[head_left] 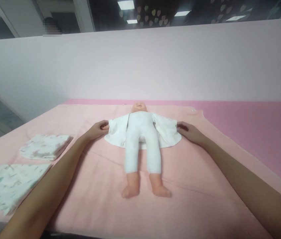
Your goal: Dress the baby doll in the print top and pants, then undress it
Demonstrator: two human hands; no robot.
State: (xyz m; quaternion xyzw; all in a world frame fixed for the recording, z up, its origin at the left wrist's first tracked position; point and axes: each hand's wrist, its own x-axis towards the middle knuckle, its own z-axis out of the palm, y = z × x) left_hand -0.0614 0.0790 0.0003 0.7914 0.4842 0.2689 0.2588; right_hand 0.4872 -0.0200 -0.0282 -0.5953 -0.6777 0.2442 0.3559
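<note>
A baby doll [142, 146] in a white bodysuit lies on its back on a pink blanket [100, 199], head away from me, bare feet toward me. An open white garment [166, 132] is spread under its torso, sleeves out to both sides. My left hand [98, 129] is closed on the end of the left sleeve. My right hand [189, 131] is closed on the end of the right sleeve. Both arms reach forward on either side of the doll's legs.
Two folded patterned cloths lie at the left: one [44, 146] farther back, one [8, 187] near the front edge. A darker pink mat [255, 129] extends to the right. A pale partition wall [140, 63] stands behind the bed.
</note>
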